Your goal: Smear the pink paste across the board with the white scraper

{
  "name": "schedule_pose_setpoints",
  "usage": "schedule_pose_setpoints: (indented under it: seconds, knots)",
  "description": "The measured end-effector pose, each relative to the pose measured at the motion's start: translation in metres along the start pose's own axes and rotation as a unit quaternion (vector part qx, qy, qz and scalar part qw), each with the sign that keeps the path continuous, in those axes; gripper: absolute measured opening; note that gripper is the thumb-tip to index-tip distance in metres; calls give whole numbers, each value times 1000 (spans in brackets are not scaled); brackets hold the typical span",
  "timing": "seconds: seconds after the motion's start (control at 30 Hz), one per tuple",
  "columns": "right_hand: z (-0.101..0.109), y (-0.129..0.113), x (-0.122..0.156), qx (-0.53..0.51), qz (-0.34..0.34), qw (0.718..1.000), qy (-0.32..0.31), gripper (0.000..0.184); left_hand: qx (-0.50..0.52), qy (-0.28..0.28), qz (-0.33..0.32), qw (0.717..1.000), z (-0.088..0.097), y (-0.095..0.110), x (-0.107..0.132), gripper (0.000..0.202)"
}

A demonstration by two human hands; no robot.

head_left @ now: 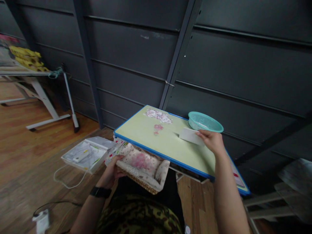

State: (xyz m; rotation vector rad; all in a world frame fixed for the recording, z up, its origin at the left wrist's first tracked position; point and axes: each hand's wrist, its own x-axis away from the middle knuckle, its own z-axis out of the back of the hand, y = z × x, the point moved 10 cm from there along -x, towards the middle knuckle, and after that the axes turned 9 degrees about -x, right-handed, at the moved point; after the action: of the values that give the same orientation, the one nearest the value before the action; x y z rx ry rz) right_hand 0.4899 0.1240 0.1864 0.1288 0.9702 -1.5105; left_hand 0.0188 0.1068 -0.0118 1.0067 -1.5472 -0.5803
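Observation:
My right hand (211,140) is closed on a white card (190,135), held just above the pale green tabletop (156,139) with its blue edge. Right behind the card stands a teal plastic bowl (205,122). A pile of small pink and white scraps (158,116) lies at the table's far side. My left hand (112,170), a black watch on its wrist, grips the left rim of a wicker basket (142,167) lined with patterned cloth, held over my lap below the table's near edge.
An open white box (88,154) with a trailing cable lies on the wooden floor to the left. A white plug (42,221) sits near my left side. A folding table (29,70) with yellow items stands far left. Dark panelled wall behind.

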Motion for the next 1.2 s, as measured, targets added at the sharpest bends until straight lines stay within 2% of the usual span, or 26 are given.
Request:
schedule_pose_setpoints:
  seconds: [0.07, 0.13, 0.27, 0.4, 0.57, 0.67, 0.73, 0.83, 0.9, 0.97, 1.03, 1.13, 1.2]
  knots:
    - [10, 12, -5, -49, -23, 998, 27, 46, -11, 16, -5, 1000, 6, 4, -1, 22]
    - [9, 18, -9, -79, -43, 995, 46, 50, -23, 25, -5, 999, 9, 6, -1, 23]
    - [-17, 14, -8, -118, -64, 991, 3, 51, -29, 27, -9, 999, 10, 8, -4, 25]
    - [-26, 1, 2, -119, -56, 991, -26, 42, -38, 32, -12, 999, 12, 10, -5, 20]
    - [-32, -29, 29, -85, -21, 987, -134, 23, -36, 29, -1, 999, 14, 9, -9, 21]
    - [-26, -39, 50, -64, -37, 981, -177, 24, -45, 11, 2, 999, 14, 9, -14, 24]
    - [-15, -41, 62, -72, -57, 977, -194, 26, -51, 8, 17, 999, 16, 6, -18, 21]
    - [1, -42, 79, -115, -93, 955, -259, 20, -44, 31, 25, 998, 24, 4, -22, 18]
    - [7, -44, 87, -162, -107, 923, -332, 18, -43, 22, 28, 998, 24, 3, -21, 22]
    - [17, -44, 80, -188, -117, 917, -332, 23, -46, 4, 25, 999, 23, 3, -19, 31]
    - [15, -45, 67, -206, -117, 911, -338, 27, -50, -3, 24, 998, 23, 2, -18, 43]
    - [-8, -49, 44, -215, -101, 900, -365, 34, -63, 31, 28, 997, 32, -2, -17, 53]
    - [-25, -51, 23, -213, -83, 910, -345, 37, -68, 56, 25, 996, 39, -5, -17, 52]
